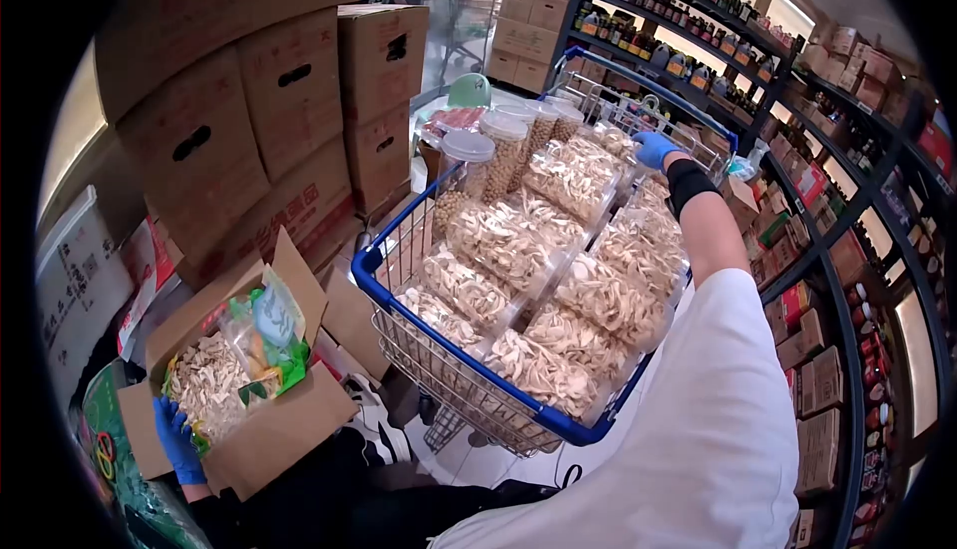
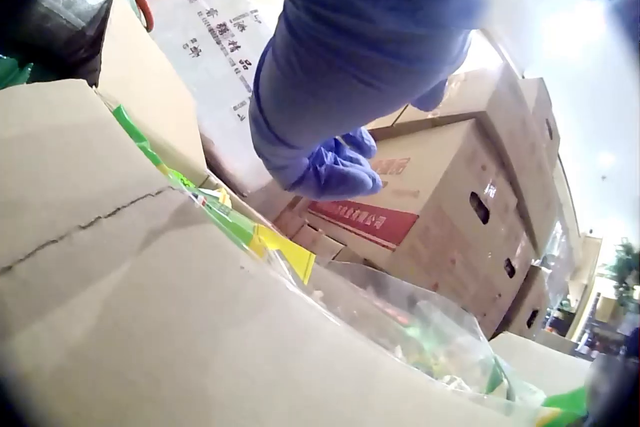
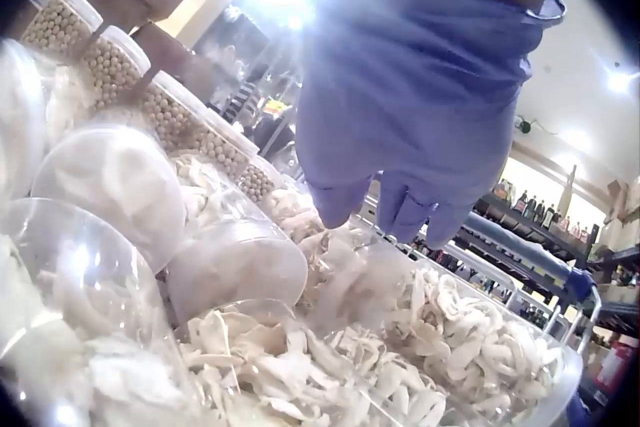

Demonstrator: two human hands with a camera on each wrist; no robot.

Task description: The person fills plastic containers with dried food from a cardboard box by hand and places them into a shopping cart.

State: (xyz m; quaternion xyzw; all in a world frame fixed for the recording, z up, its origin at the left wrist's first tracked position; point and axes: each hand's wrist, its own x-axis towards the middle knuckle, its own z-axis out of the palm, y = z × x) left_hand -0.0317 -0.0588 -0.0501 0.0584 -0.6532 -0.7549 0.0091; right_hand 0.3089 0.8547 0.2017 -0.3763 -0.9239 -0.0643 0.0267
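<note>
In a blue glove, my left hand point(image 1: 177, 439) is at the left side of an open cardboard box point(image 1: 311, 411). Its fingers curl loosely over the box edge in the left wrist view, with nothing visible in them. Inside the box lie a clear bag of dried slices point(image 1: 206, 377) and green-and-yellow plastic packaging point(image 1: 289, 367). My right hand point(image 1: 655, 150), gloved in blue too, reaches to the cart's far end. Its fingers point down, fingertips right at a clear pack of dried mushroom slices point(image 3: 355, 277). Several similar packs point(image 1: 508, 240) fill the blue-rimmed shopping cart point(image 1: 469, 374).
Lidded jars of round tan pieces point(image 1: 505, 155) stand along the cart's left side. Stacked cartons point(image 1: 199, 140) rise behind the open box. Shelves of bottles and boxes point(image 1: 817, 250) line the right. Scissors with coloured handles point(image 1: 105, 454) lie at the far left.
</note>
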